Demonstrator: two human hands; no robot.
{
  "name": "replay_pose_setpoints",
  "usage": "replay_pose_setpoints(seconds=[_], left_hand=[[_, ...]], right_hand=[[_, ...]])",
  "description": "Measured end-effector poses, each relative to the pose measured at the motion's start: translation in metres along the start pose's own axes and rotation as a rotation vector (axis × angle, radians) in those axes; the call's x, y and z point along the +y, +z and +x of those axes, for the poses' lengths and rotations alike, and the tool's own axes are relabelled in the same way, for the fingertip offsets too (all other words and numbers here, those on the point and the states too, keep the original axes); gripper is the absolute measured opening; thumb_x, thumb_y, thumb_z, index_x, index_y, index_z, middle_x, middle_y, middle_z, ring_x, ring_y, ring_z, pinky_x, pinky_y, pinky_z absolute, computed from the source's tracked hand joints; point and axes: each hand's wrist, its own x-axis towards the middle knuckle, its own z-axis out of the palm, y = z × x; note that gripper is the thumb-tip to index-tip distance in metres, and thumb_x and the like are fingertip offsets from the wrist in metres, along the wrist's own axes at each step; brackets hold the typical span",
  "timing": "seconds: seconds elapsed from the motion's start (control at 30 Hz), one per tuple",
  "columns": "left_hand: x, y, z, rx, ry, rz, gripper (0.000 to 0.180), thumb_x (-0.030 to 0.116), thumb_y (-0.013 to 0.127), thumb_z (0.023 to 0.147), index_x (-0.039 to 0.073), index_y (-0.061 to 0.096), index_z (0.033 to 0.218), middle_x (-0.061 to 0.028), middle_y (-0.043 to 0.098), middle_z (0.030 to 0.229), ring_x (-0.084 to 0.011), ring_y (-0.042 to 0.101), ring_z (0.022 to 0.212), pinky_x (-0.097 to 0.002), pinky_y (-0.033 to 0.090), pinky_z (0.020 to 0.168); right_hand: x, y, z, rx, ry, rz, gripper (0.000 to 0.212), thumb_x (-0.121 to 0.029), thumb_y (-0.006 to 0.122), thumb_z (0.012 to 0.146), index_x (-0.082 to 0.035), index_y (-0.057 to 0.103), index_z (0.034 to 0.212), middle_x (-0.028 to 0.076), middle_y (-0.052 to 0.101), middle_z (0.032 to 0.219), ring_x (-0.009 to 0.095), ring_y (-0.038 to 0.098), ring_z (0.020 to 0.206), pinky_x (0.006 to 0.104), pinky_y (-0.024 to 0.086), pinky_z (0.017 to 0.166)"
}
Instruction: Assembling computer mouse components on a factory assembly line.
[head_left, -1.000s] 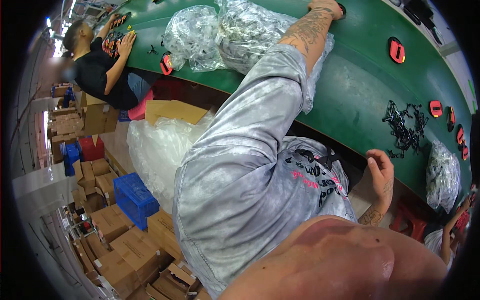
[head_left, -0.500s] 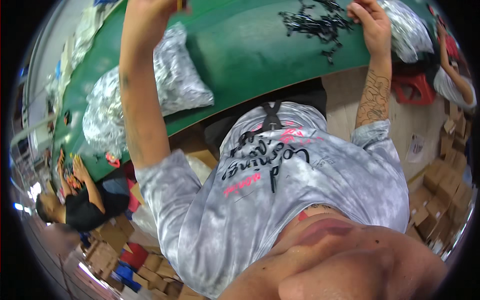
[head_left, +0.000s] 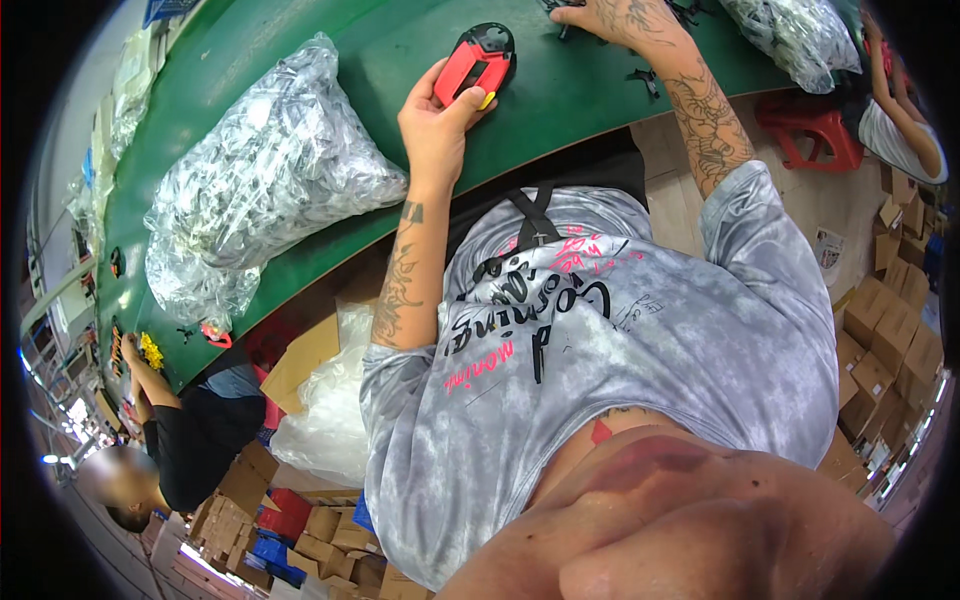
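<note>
My left hand (head_left: pixel 436 128) is closed around a red and black plastic housing (head_left: pixel 473 72), oblong with a cut-out in its red side. A small yellow piece (head_left: pixel 488 99) shows beside my thumb. The housing is held over the green table (head_left: pixel 400 40). At the top edge my right hand (head_left: pixel 625 18) reaches to a heap of small black plastic parts (head_left: pixel 690 12), most of it outside the picture or behind the hand. The thumb touches or nearly touches a black part, while the other fingers are cut off. One loose black part (head_left: pixel 645 82) lies nearer to me.
A big clear plastic bag (head_left: pixel 270 160) full of parts covers the table's left side; another filled bag (head_left: pixel 795 40) is at right. A red stool (head_left: pixel 812 130) stands beyond the table edge. A co-worker (head_left: pixel 205 435) works at far left, another person at right. Cardboard boxes (head_left: pixel 880 340) are stacked behind.
My left hand has come from the upper left toward the middle, bringing the red and black housing into view. My right hand has shifted left, over the black parts. The view has tilted slightly.
</note>
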Motion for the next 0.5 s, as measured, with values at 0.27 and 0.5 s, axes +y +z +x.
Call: replay_pose_setpoints(seconds=[0.27, 0.5], left_hand=[[-0.009, -0.006, 0.007, 0.002, 0.097, -0.187, 0.057, -0.011, 0.061, 0.093, -0.012, 0.039, 0.146, -0.0234, 0.062, 0.130, -0.0333, 0.070, 0.114, -0.0502, 0.064, 0.096], [-0.006, 0.006, 0.013, -0.089, 0.082, -0.279, 0.059, -0.009, 0.062, 0.095, -0.015, 0.036, 0.148, -0.0250, 0.058, 0.136, -0.0333, 0.066, 0.119, -0.0509, 0.064, 0.095]], right_hand=[[-0.013, 0.039, 0.007, 0.026, 0.205, -0.055, 0.031, -0.038, 0.075, 0.078, -0.009, 0.076, 0.088, 0.014, 0.072, 0.090, 0.034, 0.066, 0.099, 0.0520, 0.047, 0.087], [-0.022, 0.012, -0.002, -0.093, 0.459, -0.092, 0.037, -0.040, 0.075, 0.085, -0.007, 0.077, 0.098, 0.016, 0.072, 0.102, 0.035, 0.063, 0.107, 0.0539, 0.045, 0.092]])
